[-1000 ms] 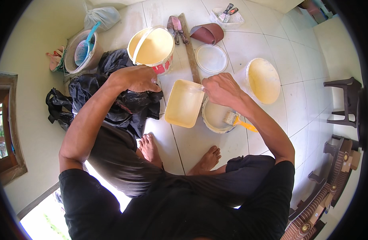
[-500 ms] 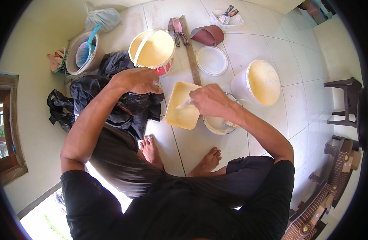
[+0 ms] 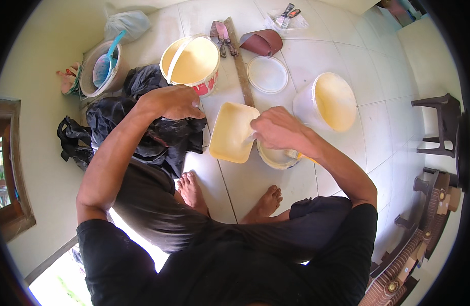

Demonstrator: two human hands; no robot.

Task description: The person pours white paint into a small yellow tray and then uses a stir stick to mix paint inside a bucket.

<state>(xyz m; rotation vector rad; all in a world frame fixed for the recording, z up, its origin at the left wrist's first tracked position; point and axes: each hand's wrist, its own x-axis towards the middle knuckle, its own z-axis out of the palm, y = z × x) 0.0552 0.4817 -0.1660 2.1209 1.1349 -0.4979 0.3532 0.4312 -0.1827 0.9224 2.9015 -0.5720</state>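
Note:
My left hand (image 3: 177, 102) is curled closed above the black cloth or plastic heap (image 3: 158, 133); a bit of something pale shows by its fingers, too small to name. A cream rectangular tray (image 3: 230, 133) stands on the floor between my hands. At its right rim, my right hand (image 3: 279, 129) is closed around a small whitish thing (image 3: 250, 137) whose kind is hidden by the fingers and blur. Partly beneath that hand and forearm lies a shallow round container (image 3: 277, 159). A tool with an orange-yellow part (image 3: 294, 154) rests at its edge.
Beyond the tray stand a handled bucket (image 3: 190, 64), a white lid (image 3: 267, 74) and a wooden strip (image 3: 239, 66) with trowels beside it. A white bucket (image 3: 335, 102) leans at right. At far left is a grey bucket (image 3: 100, 71) holding a blue dipper. My bare feet frame the near floor.
My right hand has shifted slightly right, drawing the whitish thing from over the tray's middle to its right rim. My left hand keeps its pose. The whole view has moved a little.

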